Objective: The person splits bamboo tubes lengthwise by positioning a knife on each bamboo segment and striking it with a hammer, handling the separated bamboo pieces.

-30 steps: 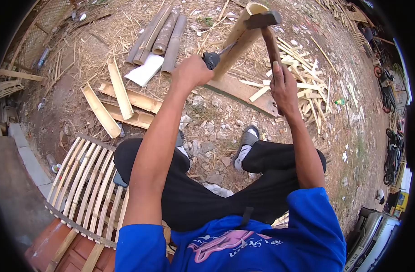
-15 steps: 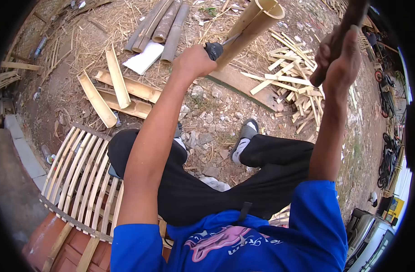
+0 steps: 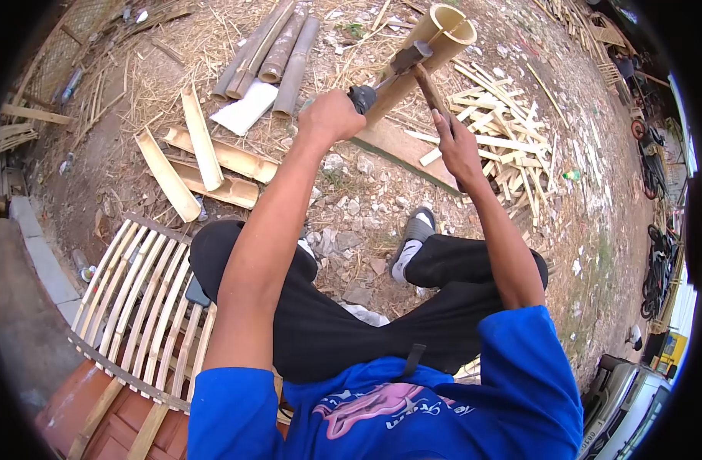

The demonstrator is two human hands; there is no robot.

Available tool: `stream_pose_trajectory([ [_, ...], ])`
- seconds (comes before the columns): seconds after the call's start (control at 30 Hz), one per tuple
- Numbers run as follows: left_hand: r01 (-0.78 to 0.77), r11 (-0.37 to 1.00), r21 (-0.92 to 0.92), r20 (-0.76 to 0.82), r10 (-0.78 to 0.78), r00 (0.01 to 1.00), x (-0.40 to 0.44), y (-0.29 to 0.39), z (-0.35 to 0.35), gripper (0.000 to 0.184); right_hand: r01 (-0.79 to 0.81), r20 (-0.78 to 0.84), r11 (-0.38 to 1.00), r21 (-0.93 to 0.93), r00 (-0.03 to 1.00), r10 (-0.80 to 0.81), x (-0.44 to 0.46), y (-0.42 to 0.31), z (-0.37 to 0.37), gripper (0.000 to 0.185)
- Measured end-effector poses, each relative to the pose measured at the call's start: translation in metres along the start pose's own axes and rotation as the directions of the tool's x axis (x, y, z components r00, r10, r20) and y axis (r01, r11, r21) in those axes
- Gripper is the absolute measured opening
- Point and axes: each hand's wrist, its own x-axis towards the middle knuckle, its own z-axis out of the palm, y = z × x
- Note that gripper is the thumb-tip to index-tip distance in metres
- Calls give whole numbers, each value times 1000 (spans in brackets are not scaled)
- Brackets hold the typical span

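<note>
My left hand (image 3: 330, 116) is closed round the black handle of a blade tool (image 3: 362, 97), whose blade meets the side of an upright, leaning bamboo tube (image 3: 435, 46). The tube's upper end is open, with a split line down its wall. In my right hand (image 3: 460, 153) is the wooden shaft of a hammer (image 3: 430, 90). The hammer's metal head is at the blade, against the tube; whether they touch I cannot tell. Under the tube's lower end lies a wooden board (image 3: 405, 152).
Split bamboo halves (image 3: 167, 176) and whole bamboo tubes (image 3: 295, 67) lie on the left. A pile of thin strips (image 3: 512, 146) is on the right. A slatted bamboo frame (image 3: 140, 307) stands beside my left leg. Vehicles are at the far right.
The hammer has swung up to the right, out of partial view, then come back down to the blade. My left hand has kept its hold on the tool.
</note>
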Motion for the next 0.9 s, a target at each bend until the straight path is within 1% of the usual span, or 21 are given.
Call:
stream_pose_trajectory([
  [0.07,-12,1000,3,-9,12,1000,3,-1,-2,36,-37,18,999,-28,999,37,2,6,-1,55],
  [0.1,-11,1000,1,-9,11,1000,2,-2,-1,36,-19,26,1000,-19,999,19,0,4,-4,56],
  [0.2,-8,1000,-23,-16,7,1000,2,-7,0,36,17,-25,1000,22,1000,-17,-7,1,-1,57],
  [0.3,2,999,-33,-39,-3,999,6,-8,2,35,-12,6,999,-34,1000,12,-5,2,2,59],
  [0.4,-19,999,-36,-15,19,1000,7,-9,1,35,-73,38,997,6,997,73,1,-17,-22,66],
  [0.43,-20,999,-35,-10,20,1000,4,-6,-3,36,-35,6,999,39,999,35,4,-23,-32,72],
  [0.47,-12,999,-37,-1,12,1000,-1,-1,-8,36,-2,-25,995,98,1000,5,3,-41,-50,74],
  [0.5,1,999,-38,9,-1,1000,-6,0,-9,37,38,-144,984,173,990,-12,0,-57,-64,68],
  [0.53,4,999,-33,9,-4,1000,-5,-3,-5,37,173,-212,936,305,971,-110,2,-71,-79,61],
  [0.57,-1,1000,-27,7,1,1000,-2,-4,-3,38,274,-317,888,370,936,-156,2,-84,-91,55],
  [0.6,-10,1000,-19,2,10,1000,1,-4,-2,38,361,-364,829,426,908,-209,3,-92,-100,54],
  [0.63,-16,1000,-14,0,16,1000,3,-4,1,37,459,-444,720,520,866,-231,9,-93,-101,56],
  [0.67,-12,1000,-10,3,12,1000,4,-5,2,37,466,-523,728,504,835,-172,7,-87,-88,59],
  [0.7,-9,1000,-7,4,9,1000,2,-3,1,37,442,-431,738,510,874,-226,10,-48,-66,60],
  [0.73,-8,1000,-4,0,8,1000,0,-1,-1,37,342,-302,858,382,924,-234,12,-11,-35,61],
  [0.77,2,1000,-22,4,-2,1000,-2,-2,0,37,271,-168,939,212,957,-238,15,26,-5,61],
  [0.8,2,999,-35,10,-1,1000,-4,-1,3,37,117,-35,983,-144,992,-123,11,43,14,61],
  [0.83,-4,999,-43,9,5,1000,-3,1,4,36,80,-7,995,-65,997,-80,9,39,14,57],
  [0.87,-16,999,-35,-15,16,1000,6,2,-1,36,91,-20,992,-83,995,-93,12,31,10,56],
  [0.9,-6,999,-32,-35,5,999,9,-1,-3,36,76,-57,997,5,996,-75,11,25,17,56],
])
